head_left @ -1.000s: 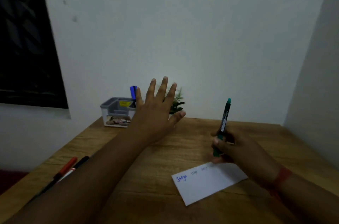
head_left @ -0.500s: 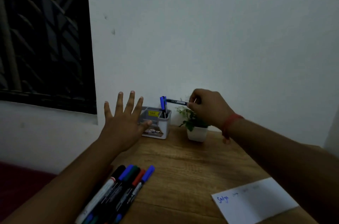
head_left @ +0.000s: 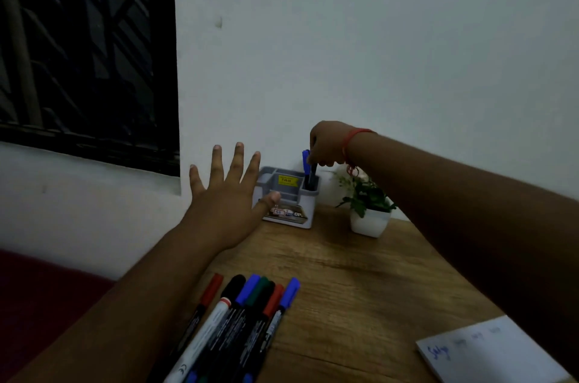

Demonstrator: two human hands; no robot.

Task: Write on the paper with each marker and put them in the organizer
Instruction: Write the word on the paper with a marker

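Note:
A grey organizer (head_left: 289, 199) stands at the back of the wooden desk against the wall. Above its tall right cup, my right hand (head_left: 327, 144) pinches a dark marker (head_left: 312, 174) that points down into the cup, next to a blue-capped marker (head_left: 305, 158) standing there. My left hand (head_left: 224, 194) hovers flat with fingers spread just left of the organizer, thumb in front of its wall. Several capped markers (head_left: 247, 310) lie in a row at the front left. The white paper (head_left: 488, 351) with writing lies at the front right.
A small plant in a white pot (head_left: 369, 213) stands right of the organizer, under my right forearm. The desk's left edge (head_left: 200, 276) runs diagonally beside my left arm. A dark window fills the upper left.
My right hand has turned the marker from lying level to pointing down and lowered it into the organizer's cup. The view has shifted left and closer. My left hand stays spread.

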